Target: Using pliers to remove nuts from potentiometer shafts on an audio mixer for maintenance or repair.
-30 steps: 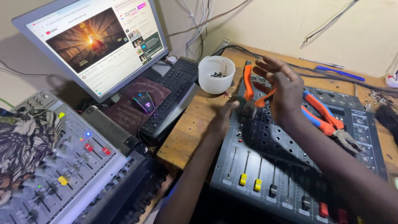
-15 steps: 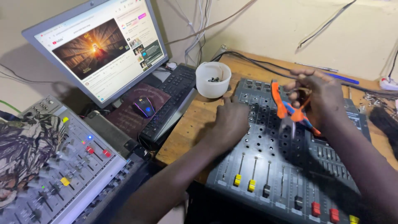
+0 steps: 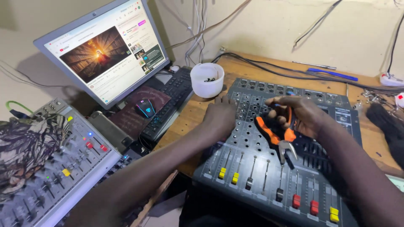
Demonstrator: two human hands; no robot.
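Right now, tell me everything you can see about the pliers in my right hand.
The pliers have orange and black handles and grey metal jaws that point down toward the sliders of the mixer, open a little. The right hand grips the handles, holding the tool close above the mixer panel; whether the tips touch it is unclear. The left hand rests on the mixer beside it, not touching the pliers.

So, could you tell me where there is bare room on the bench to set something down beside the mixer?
Bare wood shows between the keyboard and the grey mixer, below the white cup. A strip lies behind the mixer, crossed by black cables. The right edge is crowded with metal bits. The left hand rests on the mixer; the right hand holds orange pliers.
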